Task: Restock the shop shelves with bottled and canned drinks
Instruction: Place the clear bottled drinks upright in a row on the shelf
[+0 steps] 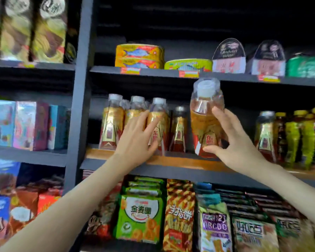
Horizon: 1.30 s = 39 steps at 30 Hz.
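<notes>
While right hand (pixel 238 142) grips tea bottle (pixel 205 113), left hand (pixel 136 140) touches shelved bottle (pixel 158 110)

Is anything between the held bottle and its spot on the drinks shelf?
Nothing visible. The bottle in the right hand is at an open gap on the shelf, between a dark-capped bottle and a grey-capped bottle.

Read: "金麦圆" on green bag (pixel 140 215) below fingers (pixel 150 127) of left hand (pixel 135 142); "123" on purple-labelled bag (pixel 214 228) below fingers (pixel 224 120) of right hand (pixel 238 142). Characters on checkered bag (pixel 178 197) between them blurred. Label on bottle (pixel 205 120) in right hand unreadable.
</notes>
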Tool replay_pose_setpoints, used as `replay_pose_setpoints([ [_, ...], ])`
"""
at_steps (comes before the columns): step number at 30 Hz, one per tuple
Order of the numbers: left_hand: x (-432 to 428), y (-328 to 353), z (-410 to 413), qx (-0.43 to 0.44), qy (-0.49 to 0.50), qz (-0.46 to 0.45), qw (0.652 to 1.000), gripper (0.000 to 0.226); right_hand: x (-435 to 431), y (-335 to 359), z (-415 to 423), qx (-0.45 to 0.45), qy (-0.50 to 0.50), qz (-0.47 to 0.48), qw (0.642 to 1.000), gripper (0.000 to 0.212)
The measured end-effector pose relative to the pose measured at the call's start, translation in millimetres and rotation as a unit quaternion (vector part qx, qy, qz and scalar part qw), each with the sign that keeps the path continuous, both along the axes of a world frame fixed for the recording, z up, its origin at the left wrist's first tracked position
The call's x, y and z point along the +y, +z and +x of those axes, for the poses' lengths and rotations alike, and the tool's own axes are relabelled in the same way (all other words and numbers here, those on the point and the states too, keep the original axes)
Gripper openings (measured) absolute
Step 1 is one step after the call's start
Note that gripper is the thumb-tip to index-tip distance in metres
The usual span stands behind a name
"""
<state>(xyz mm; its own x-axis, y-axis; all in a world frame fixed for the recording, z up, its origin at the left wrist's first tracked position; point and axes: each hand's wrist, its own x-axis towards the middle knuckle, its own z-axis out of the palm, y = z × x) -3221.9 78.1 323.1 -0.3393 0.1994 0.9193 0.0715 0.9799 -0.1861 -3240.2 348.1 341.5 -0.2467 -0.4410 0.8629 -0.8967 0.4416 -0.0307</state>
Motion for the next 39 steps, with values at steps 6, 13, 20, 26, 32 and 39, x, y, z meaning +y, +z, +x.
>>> replay_pose_setpoints([
  [6,-6.2,12.8,-26.7,-0.037,0.016,-0.013,0.999,0.067,-10.6,27.6,-28.4,-0.091,-0.029,0.068,0.993,0.107],
  [13,-7.2,10.2,-39.9,-0.027,-0.006,0.011,1.000,0.067,-43.7,32.0,-79.1,-0.173,-0.081,0.117,0.975,0.116],
  [20,-8.5,6.3,-44.1,-0.004,0.005,-0.008,1.000,0.065,-79.4,26.5,-130.5,-0.315,-0.046,0.041,0.947,0.133],
  [26,-6.9,6.3,-43.6,-0.007,0.027,-0.049,0.998,0.057,-92.3,22.1,-145.4,-0.295,-0.061,0.123,0.946,0.130],
  [32,31.8,15.2,-36.4,0.038,0.036,-0.038,0.998,0.044,-51.0,45.3,-138.5,-0.266,-0.175,0.220,0.922,0.117],
  [39,127.1,24.7,-57.8,0.032,-0.022,-0.037,0.999,0.042,63.6,52.7,-153.6,-0.138,-0.503,0.108,0.846,0.095],
])
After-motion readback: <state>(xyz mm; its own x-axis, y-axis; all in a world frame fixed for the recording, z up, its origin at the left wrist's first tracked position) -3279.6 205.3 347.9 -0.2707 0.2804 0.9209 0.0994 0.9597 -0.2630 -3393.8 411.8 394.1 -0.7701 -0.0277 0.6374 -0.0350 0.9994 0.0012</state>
